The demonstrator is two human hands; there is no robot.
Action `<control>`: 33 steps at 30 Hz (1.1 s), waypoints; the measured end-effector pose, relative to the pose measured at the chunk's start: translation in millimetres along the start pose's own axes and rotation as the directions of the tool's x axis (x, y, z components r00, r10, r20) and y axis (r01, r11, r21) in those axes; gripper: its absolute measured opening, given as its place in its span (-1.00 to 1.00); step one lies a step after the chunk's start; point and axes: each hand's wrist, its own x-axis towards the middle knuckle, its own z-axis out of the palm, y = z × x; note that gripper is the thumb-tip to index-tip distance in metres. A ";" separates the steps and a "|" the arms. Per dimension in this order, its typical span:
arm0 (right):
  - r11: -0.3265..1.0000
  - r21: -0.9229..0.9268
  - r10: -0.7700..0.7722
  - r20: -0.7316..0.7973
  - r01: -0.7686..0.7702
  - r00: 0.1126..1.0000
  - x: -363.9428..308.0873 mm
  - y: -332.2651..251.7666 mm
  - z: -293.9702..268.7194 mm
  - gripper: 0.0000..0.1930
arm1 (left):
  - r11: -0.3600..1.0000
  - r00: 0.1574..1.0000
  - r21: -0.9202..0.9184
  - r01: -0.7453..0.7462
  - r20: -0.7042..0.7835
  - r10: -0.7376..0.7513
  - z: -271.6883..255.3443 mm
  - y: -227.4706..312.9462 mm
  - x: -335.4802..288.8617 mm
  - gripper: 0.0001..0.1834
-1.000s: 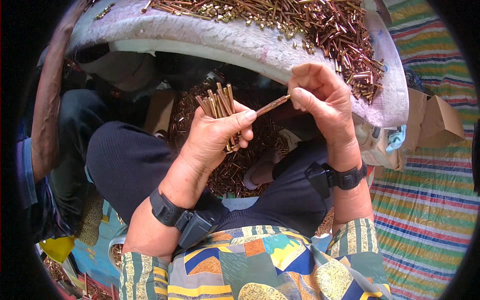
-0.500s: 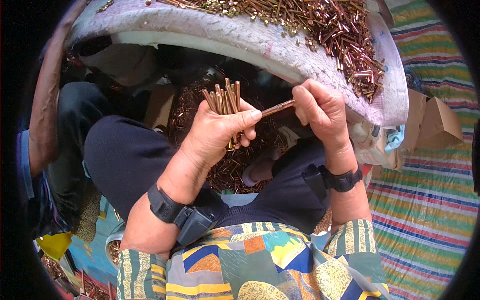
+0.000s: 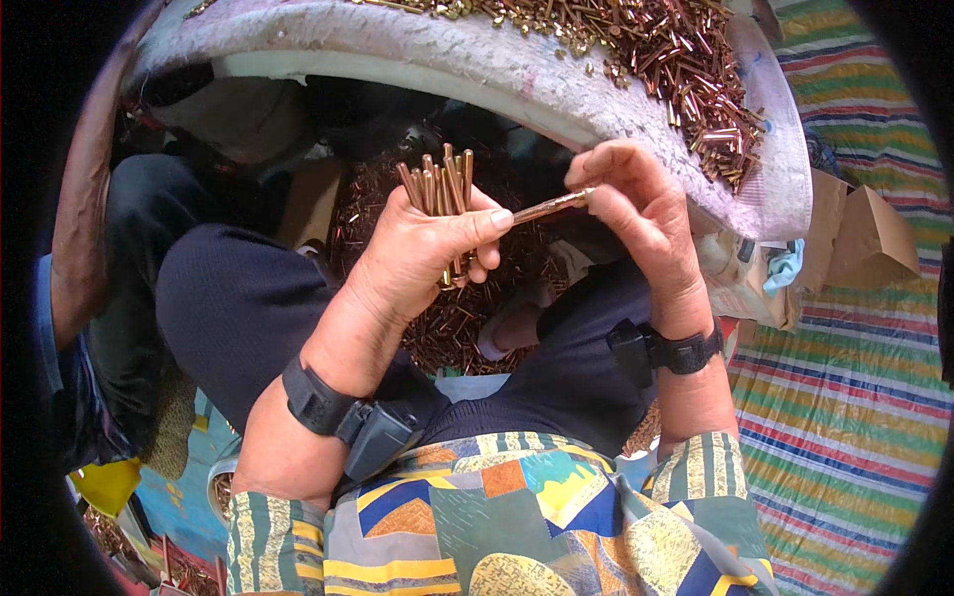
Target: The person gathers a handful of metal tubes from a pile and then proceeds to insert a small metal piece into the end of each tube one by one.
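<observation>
My left hand [image 3: 412, 243] is closed around a bundle of copper-coloured metal rods [image 3: 437, 184], their ends standing up above the fingers. Between its thumb and fingers, one more copper-coloured rod [image 3: 547, 208] points out to the right. Beside that rod's far end is my right hand [image 3: 636, 204], thumb and fingers parted around the tip. The thumb appears to touch the tip, where something small and gold shows; I cannot make out its kind.
Ahead curves a cloth-covered work surface [image 3: 417, 62] bearing a heap of copper-coloured metal pieces [image 3: 696, 89]. More rods [image 3: 447, 333] lie between my legs. At right are a cardboard box [image 3: 879, 233] and a striped sheet [image 3: 845, 397]. Another person's arm [image 3: 84, 228] is at left.
The fingers of my right hand have come apart from their pinch on the rod's end. My left hand has shifted slightly left and down with the bundle.
</observation>
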 end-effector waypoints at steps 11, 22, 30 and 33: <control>0.999 -0.019 0.050 0.018 -0.050 0.999 -4.5 -1.4 6.4 -0.65 | 0.999 1.000 0.042 0.012 0.014 -0.013 -0.6 -2.0 -0.3 -0.81; 0.953 -0.205 0.258 0.162 -0.223 0.952 -12.8 8.4 -13.1 -0.68 | 0.998 0.998 0.032 0.045 0.039 -0.046 -0.5 -1.9 -0.7 -0.83; 0.991 0.020 0.135 0.011 -0.135 0.991 -1.5 -6.0 34.2 -0.90 | 0.975 0.992 0.215 0.065 0.091 -0.086 7.4 -8.9 3.5 -0.85; 0.982 -0.181 0.067 0.058 -0.055 0.996 -2.2 -0.8 32.3 -0.93 | 0.963 0.990 0.262 0.062 0.110 -0.093 11.6 -10.6 3.0 -0.81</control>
